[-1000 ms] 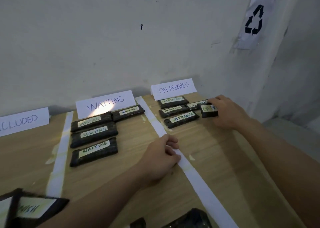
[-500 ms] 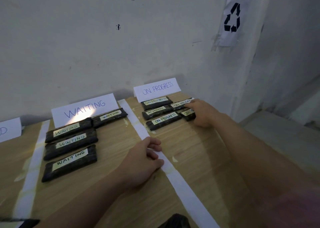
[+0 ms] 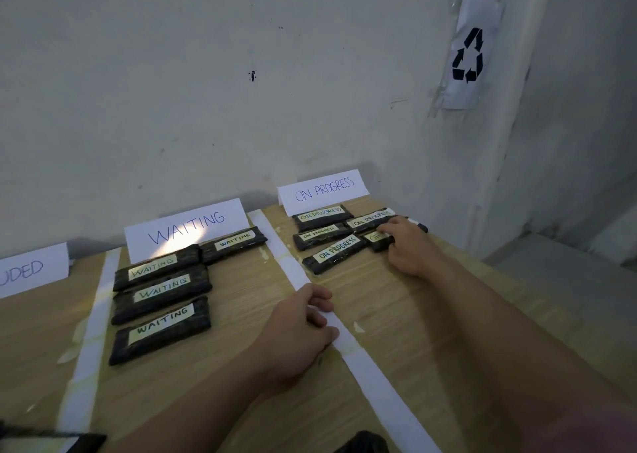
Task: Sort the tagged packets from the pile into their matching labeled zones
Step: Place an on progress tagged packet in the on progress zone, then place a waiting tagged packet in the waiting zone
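While right hand [image 3: 406, 245] holds packet [image 3: 377, 242] | left hand [image 3: 296, 332] apart

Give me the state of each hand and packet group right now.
Right hand: resting on a black ON PROGRESS packet, grip unclear.
Left hand: loosely curled on the white paper strip.
Four black WAITING packets: flat in zone.
Other ON PROGRESS packets: flat in zone.

Two bare forearms enter from the lower edge of the frame, no sleeves visible; the left hand [image 3: 296, 332] and right hand [image 3: 408, 245] wear nothing.
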### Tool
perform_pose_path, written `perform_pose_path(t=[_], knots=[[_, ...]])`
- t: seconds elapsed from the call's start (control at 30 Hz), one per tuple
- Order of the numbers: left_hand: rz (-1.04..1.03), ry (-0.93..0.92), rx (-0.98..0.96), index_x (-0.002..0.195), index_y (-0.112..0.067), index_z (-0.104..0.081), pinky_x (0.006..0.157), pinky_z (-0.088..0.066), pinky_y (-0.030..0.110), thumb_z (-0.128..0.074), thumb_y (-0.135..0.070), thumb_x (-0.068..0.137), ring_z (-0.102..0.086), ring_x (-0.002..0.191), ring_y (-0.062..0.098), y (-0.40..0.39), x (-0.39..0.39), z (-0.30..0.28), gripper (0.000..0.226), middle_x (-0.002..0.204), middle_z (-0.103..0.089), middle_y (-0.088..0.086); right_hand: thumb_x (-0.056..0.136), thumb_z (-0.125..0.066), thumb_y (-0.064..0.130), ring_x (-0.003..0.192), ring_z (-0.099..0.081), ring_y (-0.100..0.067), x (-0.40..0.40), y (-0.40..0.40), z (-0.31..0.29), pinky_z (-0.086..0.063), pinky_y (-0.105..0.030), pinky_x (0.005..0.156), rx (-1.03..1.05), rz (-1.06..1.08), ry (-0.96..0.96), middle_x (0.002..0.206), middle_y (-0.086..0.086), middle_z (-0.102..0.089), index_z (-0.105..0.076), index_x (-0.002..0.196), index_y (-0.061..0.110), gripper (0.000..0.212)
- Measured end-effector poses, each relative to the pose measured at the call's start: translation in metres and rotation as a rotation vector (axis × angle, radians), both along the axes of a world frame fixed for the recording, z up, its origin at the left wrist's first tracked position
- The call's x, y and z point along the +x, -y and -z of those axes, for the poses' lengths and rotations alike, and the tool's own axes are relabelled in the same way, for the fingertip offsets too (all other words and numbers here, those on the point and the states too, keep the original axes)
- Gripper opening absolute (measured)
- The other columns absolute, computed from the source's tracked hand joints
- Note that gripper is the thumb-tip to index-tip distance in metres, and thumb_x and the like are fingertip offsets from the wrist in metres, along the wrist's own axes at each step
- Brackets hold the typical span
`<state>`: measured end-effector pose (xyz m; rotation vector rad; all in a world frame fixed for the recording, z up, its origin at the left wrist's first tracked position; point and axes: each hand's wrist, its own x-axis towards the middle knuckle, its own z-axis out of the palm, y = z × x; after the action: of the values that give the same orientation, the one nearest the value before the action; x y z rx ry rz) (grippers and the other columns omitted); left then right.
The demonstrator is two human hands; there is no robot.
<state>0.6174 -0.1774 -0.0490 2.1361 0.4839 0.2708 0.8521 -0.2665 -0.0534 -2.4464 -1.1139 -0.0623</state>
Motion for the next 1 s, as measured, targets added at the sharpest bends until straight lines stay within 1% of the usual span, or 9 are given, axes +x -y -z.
perform_pose_path(t=[0.17,0.27,0.37,0.43,0.6,0.77,0.87,0.93,1.0], knots=[[-0.001,-0.025,-0.039,0.112,-0.022,-0.052,0.067,-0.047,0.006,-0.067,-0.007,0.080,-0.056,0.081,0.004,-0.001,0.000,-0.001,0.038,0.102,-0.058,-0.008,0.079,-0.046,0.001,0.126,-0.040,-0.024,-0.004,0.005,-0.005,-0.031,-0.038,0.105,-0.055,0.002,0.057,0.139,-0.008,-0.043,-0.046,0.132,0.012,0.055],[0.013,-0.043,-0.076,0.109,-0.017,-0.056,0.073,-0.050,0.015,-0.065,-0.005,0.079,-0.060,0.082,0.008,-0.005,-0.004,-0.011,0.032,0.104,-0.062,-0.001,0.078,-0.048,0.000,0.126,-0.041,-0.027,-0.018,0.006,-0.013,-0.032,-0.039,0.104,0.014,0.011,0.100,0.137,-0.010,-0.045,-0.046,0.132,0.010,0.055],[0.055,-0.062,0.009,0.107,-0.016,-0.058,0.068,-0.051,0.015,-0.064,-0.010,0.082,-0.063,0.083,0.009,-0.013,-0.019,-0.032,0.026,0.100,-0.064,-0.002,0.079,-0.050,0.001,0.114,-0.050,-0.028,-0.046,0.000,-0.026,-0.040,-0.038,0.093,0.142,-0.037,0.131,0.123,-0.011,-0.055,-0.058,0.117,0.007,0.040],[0.077,-0.057,0.100,0.104,-0.017,-0.061,0.076,-0.053,0.022,-0.065,-0.013,0.082,-0.064,0.083,0.011,-0.023,-0.039,-0.049,0.022,0.093,-0.066,-0.005,0.079,-0.052,0.002,0.101,-0.056,-0.026,-0.075,-0.009,-0.035,-0.046,-0.038,0.087,0.216,-0.129,0.110,0.108,-0.010,-0.064,-0.065,0.104,0.007,0.029],[0.027,-0.085,0.258,0.097,-0.017,-0.065,0.075,-0.049,0.016,-0.063,-0.010,0.083,-0.063,0.080,0.007,-0.053,-0.119,-0.090,0.016,0.084,-0.066,-0.006,0.077,-0.059,0.007,0.078,-0.060,-0.021,-0.170,-0.042,-0.055,-0.050,-0.037,0.075,0.289,-0.398,0.076,0.082,-0.004,-0.069,-0.069,0.086,0.008,0.014],[-0.144,-0.086,0.311,0.095,-0.019,-0.067,0.074,-0.047,0.008,-0.063,-0.014,0.085,-0.062,0.082,0.004,-0.086,-0.224,-0.114,0.012,0.092,-0.070,-0.001,0.080,-0.058,0.007,0.075,-0.059,-0.016,-0.274,-0.075,-0.076,-0.049,-0.030,0.071,0.273,-0.616,0.034,0.080,-0.003,-0.068,-0.070,0.088,0.011,0.015],[-0.254,-0.096,0.319,0.096,-0.018,-0.068,0.076,-0.044,0.010,-0.064,-0.016,0.085,-0.063,0.085,0.003,-0.102,-0.284,-0.119,0.012,0.093,-0.071,-0.002,0.079,-0.056,0.008,0.072,-0.058,-0.014,-0.330,-0.098,-0.083,-0.048,-0.030,0.069,0.259,-0.726,0.009,0.077,0.000,-0.066,-0.070,0.088,0.012,0.017],[-0.324,-0.094,0.318,0.094,-0.018,-0.068,0.071,-0.042,0.003,-0.065,-0.015,0.084,-0.062,0.080,-0.002,-0.111,-0.320,-0.119,0.011,0.089,-0.070,-0.005,0.080,-0.055,0.008,0.074,-0.058,-0.013,-0.365,-0.113,-0.087,-0.047,-0.027,0.071,0.243,-0.796,-0.014,0.079,0.001,-0.066,-0.070,0.090,0.011,0.018],[-0.370,-0.082,0.290,0.092,-0.018,-0.067,0.070,-0.043,0.007,-0.065,-0.012,0.083,-0.062,0.077,-0.001,-0.118,-0.353,-0.116,0.011,0.085,-0.069,-0.005,0.082,-0.054,0.009,0.079,-0.060,-0.015,-0.398,-0.126,-0.088,-0.049,-0.028,0.076,0.225,-0.844,-0.046,0.085,-0.002,-0.068,-0.070,0.093,0.011,0.019]])
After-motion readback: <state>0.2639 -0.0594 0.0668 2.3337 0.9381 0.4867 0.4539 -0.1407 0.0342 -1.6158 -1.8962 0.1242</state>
